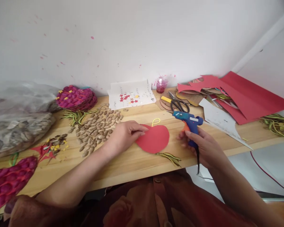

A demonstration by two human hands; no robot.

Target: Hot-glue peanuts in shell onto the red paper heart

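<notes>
My right hand (204,146) is wrapped round the handle of a blue hot glue gun (191,124), with its orange trigger under my fingers and the nozzle pointing up and left. A rounded red paper cutout (153,140) lies flat on the wooden table in front of me. It has a yellow cord loop (156,122) at its top and a green-yellow string tassel (169,158) at its bottom. My left hand (125,135) pinches the cutout's upper left edge; whether anything small is also between the fingertips is hidden. Peanuts (97,126) in their shells spread out to the left of that hand.
Scissors (178,102) and a cup of pink liquid (161,85) stand behind. White paper (132,104) holds small stars. Red card sheets (255,94) lie right. Purple-pink finished pieces (75,97), plastic bags (19,126) and scraps (58,145) occupy the left.
</notes>
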